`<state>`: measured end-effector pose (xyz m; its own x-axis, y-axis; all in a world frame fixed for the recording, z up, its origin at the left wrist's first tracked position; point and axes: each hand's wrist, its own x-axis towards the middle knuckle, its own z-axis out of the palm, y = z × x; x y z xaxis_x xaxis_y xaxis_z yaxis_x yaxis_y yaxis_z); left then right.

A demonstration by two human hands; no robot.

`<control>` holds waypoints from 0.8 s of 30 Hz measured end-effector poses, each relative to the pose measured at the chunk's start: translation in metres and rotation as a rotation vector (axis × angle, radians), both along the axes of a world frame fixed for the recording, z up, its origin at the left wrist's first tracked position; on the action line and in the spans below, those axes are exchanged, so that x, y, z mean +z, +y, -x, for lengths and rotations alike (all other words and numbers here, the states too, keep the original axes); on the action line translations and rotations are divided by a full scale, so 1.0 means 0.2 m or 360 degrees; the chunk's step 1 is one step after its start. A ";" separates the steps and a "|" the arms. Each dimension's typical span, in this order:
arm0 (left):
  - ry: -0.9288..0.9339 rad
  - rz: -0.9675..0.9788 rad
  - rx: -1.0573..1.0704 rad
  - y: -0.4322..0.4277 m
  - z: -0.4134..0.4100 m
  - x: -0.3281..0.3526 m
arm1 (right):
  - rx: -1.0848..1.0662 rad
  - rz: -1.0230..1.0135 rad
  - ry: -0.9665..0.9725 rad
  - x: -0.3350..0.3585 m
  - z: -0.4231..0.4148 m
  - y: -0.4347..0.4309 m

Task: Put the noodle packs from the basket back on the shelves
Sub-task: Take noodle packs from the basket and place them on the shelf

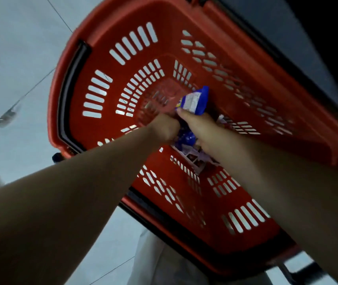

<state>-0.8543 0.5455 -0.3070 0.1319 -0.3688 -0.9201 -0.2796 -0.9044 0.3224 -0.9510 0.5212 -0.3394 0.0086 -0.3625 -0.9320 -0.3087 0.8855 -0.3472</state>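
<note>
Noodle pack [196, 100]; blue, white-labelled, crinkled

This is a shop, seen down in an aisle. A red plastic shopping basket [184, 48] with slotted walls and a black handle [69, 89] has a pale tiled floor [16, 58] under it. Sealed printed packets are inside it, among them a blue packet [197, 99]. Along the upper right runs the dark lower edge of what looks like a shelf unit [287, 38].
</note>
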 end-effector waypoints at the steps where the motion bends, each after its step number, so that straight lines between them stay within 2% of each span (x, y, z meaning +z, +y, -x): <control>1: 0.0060 0.0054 0.0050 0.03 0.05 0.06 | -0.0011 0.0065 0.0017 0.05 0.05 0.01; 3: 0.0110 0.0170 0.0193 0.08 0.13 0.19 | 0.0001 0.0145 0.0044 0.15 0.15 0.02; 6: 0.0010 0.0322 0.0483 0.17 0.19 0.38 | 0.0078 0.0193 -0.0007 0.36 0.27 0.05; 10: -0.0127 0.0419 0.0738 0.28 0.19 0.67 | 0.0030 0.0147 -0.0291 0.74 0.41 0.13; 15: 0.0000 0.0422 0.0900 0.48 0.19 1.11 | -0.0030 0.0089 -0.0530 1.21 0.55 0.33; 20: 0.0052 0.0585 0.0909 0.73 0.23 1.62 | -0.0139 0.0398 -0.0403 1.74 0.65 0.63; 24: 0.0072 0.0792 0.0752 0.99 0.31 2.10 | -0.0111 0.0751 -0.0210 2.21 0.76 0.90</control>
<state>-0.9166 0.7429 0.1127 0.3481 -0.6611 -0.6647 0.1320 -0.6674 0.7329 -1.1024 0.7020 0.1025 0.0760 -0.7486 -0.6587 -0.1806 0.6393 -0.7474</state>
